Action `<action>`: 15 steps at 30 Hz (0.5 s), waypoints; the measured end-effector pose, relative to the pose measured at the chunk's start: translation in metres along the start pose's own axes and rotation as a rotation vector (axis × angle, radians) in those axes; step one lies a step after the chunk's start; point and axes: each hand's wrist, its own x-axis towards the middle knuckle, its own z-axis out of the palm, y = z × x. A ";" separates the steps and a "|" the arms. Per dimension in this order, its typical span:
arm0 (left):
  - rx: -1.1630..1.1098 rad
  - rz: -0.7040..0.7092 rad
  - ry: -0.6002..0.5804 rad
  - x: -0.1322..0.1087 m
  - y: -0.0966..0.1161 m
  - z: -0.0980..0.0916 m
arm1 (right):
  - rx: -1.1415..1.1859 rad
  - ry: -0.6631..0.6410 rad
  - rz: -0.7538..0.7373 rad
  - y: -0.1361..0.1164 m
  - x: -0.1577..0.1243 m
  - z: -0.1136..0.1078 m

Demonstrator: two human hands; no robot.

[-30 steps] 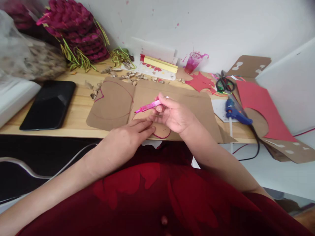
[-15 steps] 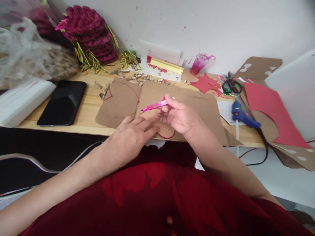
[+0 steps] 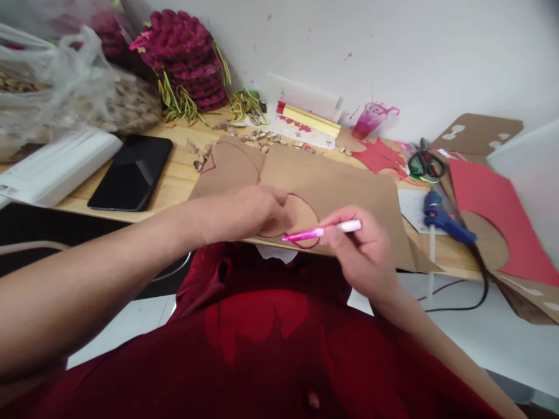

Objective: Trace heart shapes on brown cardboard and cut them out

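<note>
In my right hand (image 3: 358, 250) is a pink marker (image 3: 305, 234) with a white barrel end. Its tip points left, at the lower edge of a rounded cardboard cutout (image 3: 303, 216). A dark pink line runs around the cutout's edge. My left hand (image 3: 251, 212) lies over the cutout's left part, with its fingers apart and pressing down. It hides that side of the piece. Beneath both is a large brown cardboard sheet (image 3: 340, 174), with a pink outline drawn on its left part, partly covered by my left arm.
To the left lie a black phone (image 3: 131, 171), a white box (image 3: 61, 169) and a plastic bag of shells (image 3: 126, 99). Loose shells (image 3: 262, 137) line the back. Scissors (image 3: 425, 163), a blue glue gun (image 3: 448, 218) and red paper (image 3: 502, 215) lie at right.
My right hand has turned over and moved right and down, bringing the marker tip to the cutout's lower edge. My left hand has shifted up and slightly right, and its forearm now crosses the sheet.
</note>
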 end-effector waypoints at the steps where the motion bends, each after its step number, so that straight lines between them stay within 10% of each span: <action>1: -0.010 0.011 -0.026 0.002 -0.001 -0.002 | -0.088 -0.032 -0.072 0.000 -0.005 0.003; 15: -0.070 0.101 -0.059 0.005 -0.012 -0.004 | -0.260 -0.158 -0.403 0.002 -0.005 0.027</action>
